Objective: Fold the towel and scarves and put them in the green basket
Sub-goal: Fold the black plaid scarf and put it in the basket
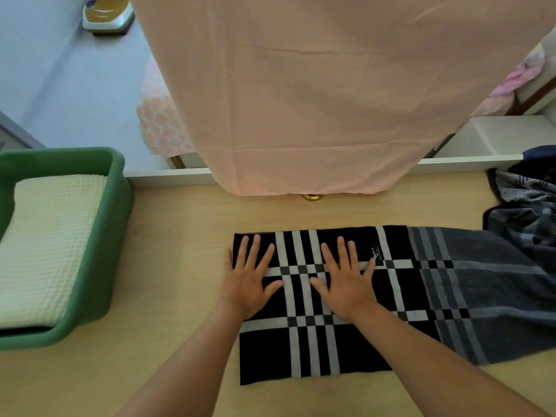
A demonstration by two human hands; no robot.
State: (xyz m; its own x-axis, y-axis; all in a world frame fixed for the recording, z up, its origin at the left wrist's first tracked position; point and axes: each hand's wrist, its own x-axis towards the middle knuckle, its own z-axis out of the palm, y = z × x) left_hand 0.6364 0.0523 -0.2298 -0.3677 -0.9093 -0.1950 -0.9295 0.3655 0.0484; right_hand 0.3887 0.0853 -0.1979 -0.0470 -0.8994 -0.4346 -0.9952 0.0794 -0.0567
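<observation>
Pink cloth [331,85]: hangs across the far side and fills most of the upper view; its lower hem meets the table's back edge.
Wooden table [180,224]: light tone, carries everything below.
Plaid scarf [304,344]: lies flat at centre-right. The left part is black with white bars, the right part grey (same check, paler). Its grey end reaches the crumpled scarf.
Green basket [115,236]: sits at the table's left, well apart from the plaid scarf.
Cream waffle towel [51,245]: folded, lies inside the basket.
Crumpled dark patterned scarf [523,206]: heaped at the right edge of the table.
Left hand [249,281]: palm down on the plaid scarf's left edge, fingers straight and spread, outer side just over the edge.
Right hand [346,284]: palm down on the black section, beside the left hand, fingers straight and spread, thumbs pointing toward each other.
Small label [377,254]: on the scarf, just beyond the right little finger.
Brass knob [311,197]: under the cloth hem.
</observation>
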